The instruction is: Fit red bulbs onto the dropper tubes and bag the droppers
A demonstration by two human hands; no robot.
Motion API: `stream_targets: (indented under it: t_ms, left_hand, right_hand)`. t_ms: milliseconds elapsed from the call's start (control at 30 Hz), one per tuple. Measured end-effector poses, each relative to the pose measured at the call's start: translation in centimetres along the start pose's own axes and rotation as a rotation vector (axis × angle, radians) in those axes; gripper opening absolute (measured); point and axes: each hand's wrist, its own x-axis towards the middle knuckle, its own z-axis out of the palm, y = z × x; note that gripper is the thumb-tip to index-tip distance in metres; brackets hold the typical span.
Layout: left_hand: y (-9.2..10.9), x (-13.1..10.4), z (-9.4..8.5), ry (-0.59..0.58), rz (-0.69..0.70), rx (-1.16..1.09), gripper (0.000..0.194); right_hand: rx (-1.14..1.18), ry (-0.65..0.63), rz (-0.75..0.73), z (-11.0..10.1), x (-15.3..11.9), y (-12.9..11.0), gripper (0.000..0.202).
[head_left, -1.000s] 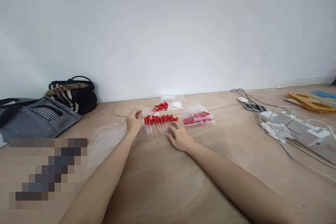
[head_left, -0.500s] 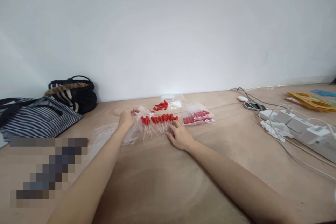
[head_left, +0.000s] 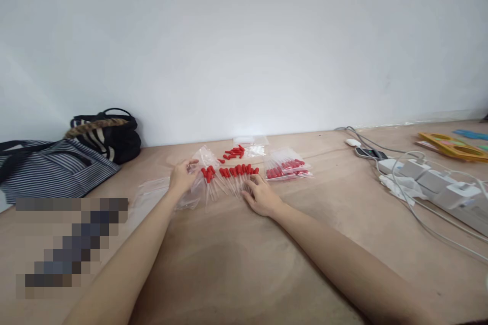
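Note:
Glass droppers with red rubber bulbs [head_left: 239,170] lie fanned side by side on the table, clear tips toward me. My left hand [head_left: 183,175] is pinched on the edge of a clear plastic bag [head_left: 205,156], just left of the droppers. A small bunch of red bulbs [head_left: 208,173] sits beside that bag; whether these droppers are partly inside it I cannot tell. At the right end of the row, my right hand [head_left: 263,196] rests against the droppers with curved fingers, thumb apart from them.
Loose red bulbs [head_left: 234,152] and a bag of clear tubes [head_left: 255,150] lie behind the row. Filled zip bags [head_left: 287,165] are stacked to the right. Flat clear bags [head_left: 148,197] lie left. A power strip with cables [head_left: 430,183] is at right; a striped bag [head_left: 57,167] is at left.
My left hand and the bag edge have shifted slightly, and the bag's top stands higher. The left bunch of droppers has moved a little left. My right hand has stayed put.

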Motion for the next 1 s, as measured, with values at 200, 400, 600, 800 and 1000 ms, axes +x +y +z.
stream_targets:
  t_ms: [200, 400, 600, 800, 1000]
  left_hand:
    - [0.7, -0.9, 0.7, 0.059, 0.123, 0.054, 0.04]
    - [0.6, -1.0, 1.2, 0.145, 0.178, 0.151, 0.059]
    - [1.9, -2.0, 0.4, 0.247, 0.312, -0.017, 0.036]
    - [4.2, -6.5, -1.2, -0.026, 0.153, -0.538, 0.036]
    - [4.4, -10.5, -1.7, -0.487, 0.102, -0.694, 0.029]
  right_hand:
    - [-0.003, -0.009, -0.001, 0.0, 0.0, 0.0, 0.028]
    - [0.005, -0.017, 0.008, -0.1, 0.0, 0.0, 0.027]
    - [-0.086, 0.005, 0.005, -0.6, -0.1, -0.6, 0.032]
    - [-0.076, 0.176, 0.012, -1.7, -1.6, -0.9, 0.037]
    - [0.19, 0.163, -0.258, -3.1, -4.5, 0.0, 0.042]
